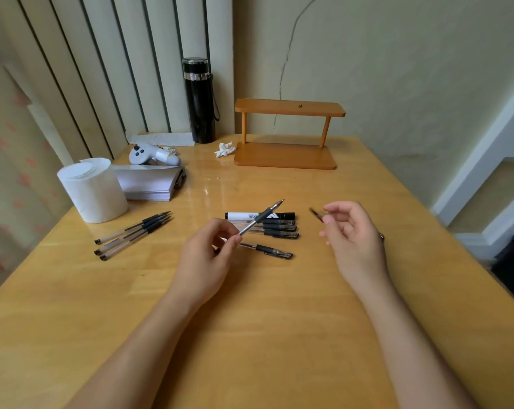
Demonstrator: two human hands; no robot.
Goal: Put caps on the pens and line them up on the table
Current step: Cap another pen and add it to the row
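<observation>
My left hand (210, 252) holds an uncapped pen (261, 217) by its rear end, tip pointing up and to the right. My right hand (353, 231) pinches a small dark pen cap (317, 214) between thumb and forefinger, a short gap right of the pen tip. A row of capped pens (279, 228) lies behind the hands under a white marker (250, 215). One more capped pen (272, 251) lies just in front of that row. Three uncapped pens (133, 236) lie together at the left. Another small dark piece shows at the right hand's far edge (381, 236).
A roll of tissue (92, 190) and a stack of paper (152, 183) stand at the left, with a grey controller (152, 154) behind. A black flask (199, 100), a crumpled tissue (224, 149) and a wooden shelf (288, 132) are at the back. The table edge (444, 222) runs along the right.
</observation>
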